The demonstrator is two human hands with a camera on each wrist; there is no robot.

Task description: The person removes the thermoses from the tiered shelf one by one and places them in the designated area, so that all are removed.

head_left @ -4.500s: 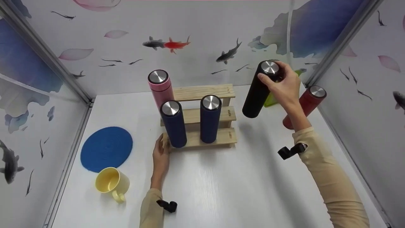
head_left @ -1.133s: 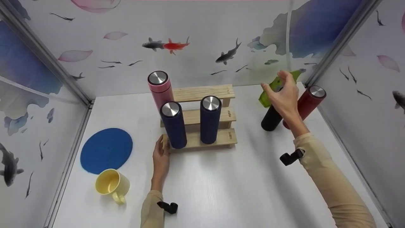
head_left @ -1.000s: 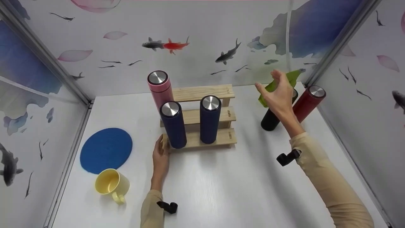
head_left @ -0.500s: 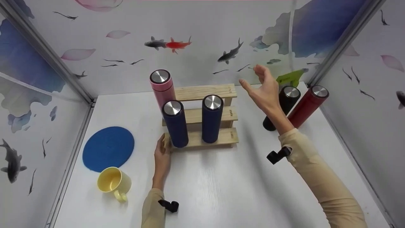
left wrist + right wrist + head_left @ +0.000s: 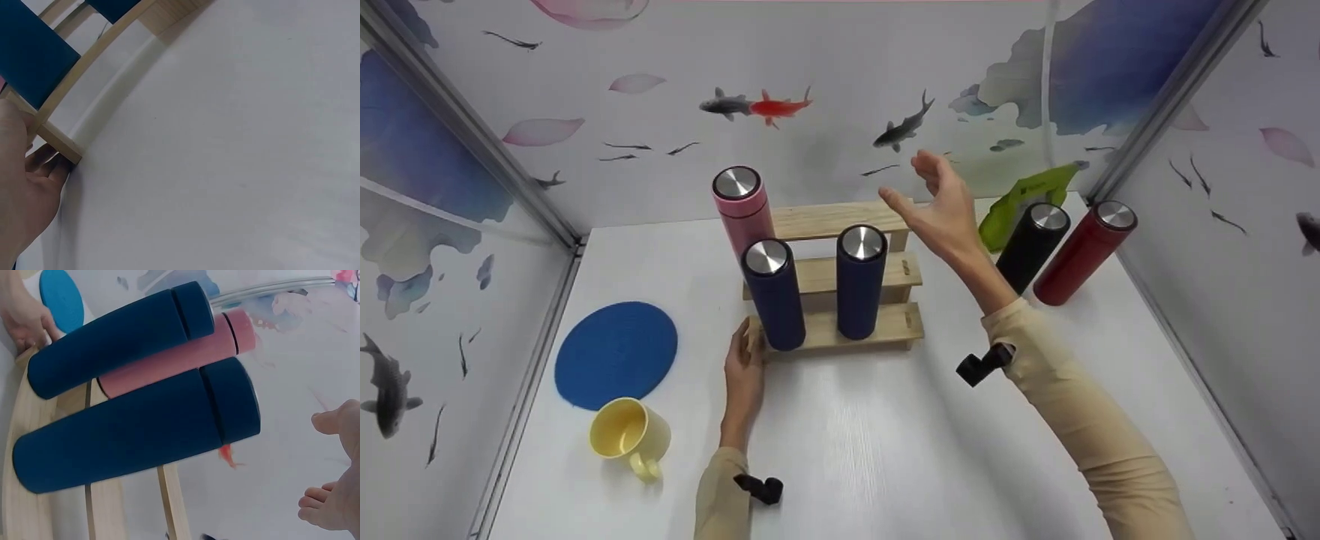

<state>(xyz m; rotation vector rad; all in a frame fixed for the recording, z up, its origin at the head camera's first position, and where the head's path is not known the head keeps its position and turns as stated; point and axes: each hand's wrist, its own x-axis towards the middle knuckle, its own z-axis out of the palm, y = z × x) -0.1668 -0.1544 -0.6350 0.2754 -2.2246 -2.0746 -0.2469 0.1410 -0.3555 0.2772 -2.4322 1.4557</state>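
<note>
My left hand (image 5: 744, 379) grips the left end of a three-step wooden stand (image 5: 829, 223), thumb and fingers around its lowest step, as the left wrist view shows. Two dark blue thermos bottles stand on that lowest step, the left one (image 5: 776, 300) near my hand and the right one (image 5: 861, 289) nearer the middle. Behind them rises a pink thermos (image 5: 744, 225) at the stand's left side. My right hand (image 5: 941, 217) hovers over the stand's right end, fingers spread and holding nothing. To its right a black thermos (image 5: 1027, 251) stands beside a red thermos (image 5: 1081, 259).
A green pouch (image 5: 999, 225) stands behind the black thermos by the back wall. On the left side of the white table lie a round blue mat (image 5: 615, 356) and a yellow mug (image 5: 654, 435). Printed walls enclose the table at the back and both sides.
My right hand has carried the black thermos rightward, set it down beside the red one and released it, then moved left toward the stand. The left hand keeps its place.
</note>
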